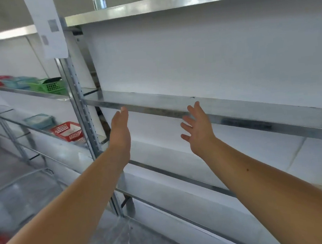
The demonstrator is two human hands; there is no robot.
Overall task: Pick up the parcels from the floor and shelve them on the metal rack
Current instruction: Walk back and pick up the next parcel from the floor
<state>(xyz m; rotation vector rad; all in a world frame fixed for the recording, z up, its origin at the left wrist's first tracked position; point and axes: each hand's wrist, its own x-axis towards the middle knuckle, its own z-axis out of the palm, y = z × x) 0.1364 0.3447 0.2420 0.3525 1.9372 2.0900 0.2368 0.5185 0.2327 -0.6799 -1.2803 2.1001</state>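
My left hand [119, 129] wide, fingers straight, holding nothing, raised to the front edge of the metal rack [234, 112] | my right hand [197, 129] wide, fingers spread, holding nothing, just beside the same shelf edge | parcels: I cannot tell where, none shows | green basket [50, 85] and red basket [67, 131] sit on the neighbouring bay's shelves, left.

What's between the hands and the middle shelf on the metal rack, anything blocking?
Nothing visible. Left hand and right hand are open and empty at the front edge of the shelf, which looks bare in this bay. The baskets sit in the next bay, left.
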